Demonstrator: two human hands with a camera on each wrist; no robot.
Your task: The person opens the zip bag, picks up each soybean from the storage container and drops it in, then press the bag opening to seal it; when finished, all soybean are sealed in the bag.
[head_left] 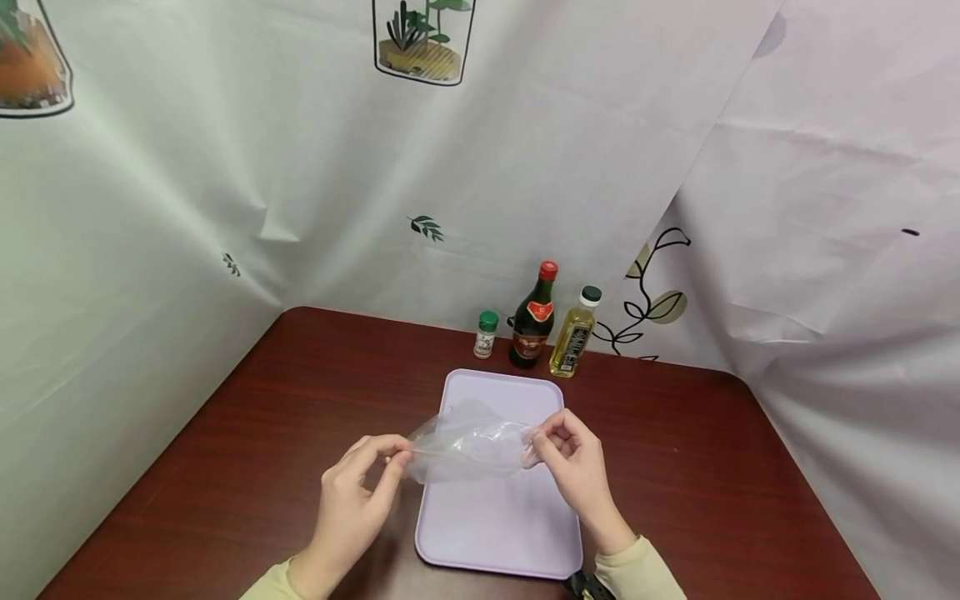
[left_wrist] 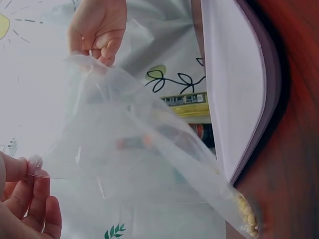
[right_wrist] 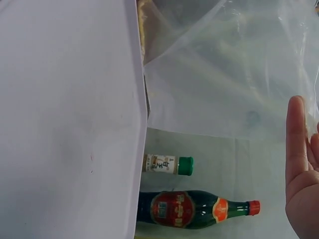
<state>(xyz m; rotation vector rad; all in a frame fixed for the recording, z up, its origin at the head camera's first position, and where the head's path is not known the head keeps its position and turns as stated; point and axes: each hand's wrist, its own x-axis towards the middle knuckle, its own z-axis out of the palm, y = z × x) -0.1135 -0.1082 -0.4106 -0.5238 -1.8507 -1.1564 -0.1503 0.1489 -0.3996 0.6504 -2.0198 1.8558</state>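
Observation:
A clear plastic bag (head_left: 472, 446) is stretched between my two hands above the lilac tray (head_left: 498, 521). My left hand (head_left: 347, 493) pinches one side of its top edge between thumb and fingertips. The opposite side is pinched by my right hand (head_left: 583, 468), the thumb pressed against the fingers. In the left wrist view the bag (left_wrist: 114, 124) hangs in a long slant, and small pale-yellow pieces (left_wrist: 246, 215) are gathered in its low corner. The right wrist view shows the bag's thin wall (right_wrist: 209, 84) beside the tray's edge.
Behind the tray stand a small green-capped shaker (head_left: 486, 335), a dark red-capped bottle (head_left: 531, 329) and a bottle of yellow oil (head_left: 574, 333). A dark object (head_left: 588, 586) lies by the tray's near right corner. Printed white cloth (head_left: 337, 167) hangs around the brown table (head_left: 300, 417).

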